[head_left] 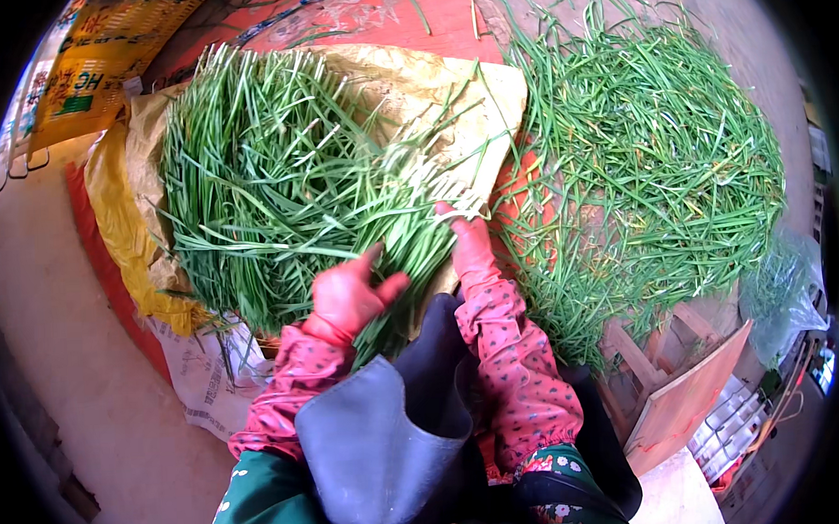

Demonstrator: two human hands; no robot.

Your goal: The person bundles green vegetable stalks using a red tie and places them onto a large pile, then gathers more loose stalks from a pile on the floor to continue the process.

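A thick heap of long green chives [250, 175] lies on a tan woven sack [404, 78] in front of me. At its right side, a loose bunch of chives [418, 230] fans out, with pale ends up and right and green leaves trailing toward my lap. My right hand [473, 246], in a reddish-pink glove, closes on the right edge of this bunch; some of its fingers are hidden. Against the lower left of the bunch is my left hand [345, 290], gloved alike, thumb and forefinger spread apart. Dark spotted pink sleeve covers run up both forearms.
A wide pile of loose, tangled chives [656, 152] spreads at the right. Below it stands a wooden stool-like frame [683, 391] beside a clear plastic bag [785, 291]. Yellow printed sacking [85, 84] hangs at the upper left. A dark apron [380, 448] covers my lap.
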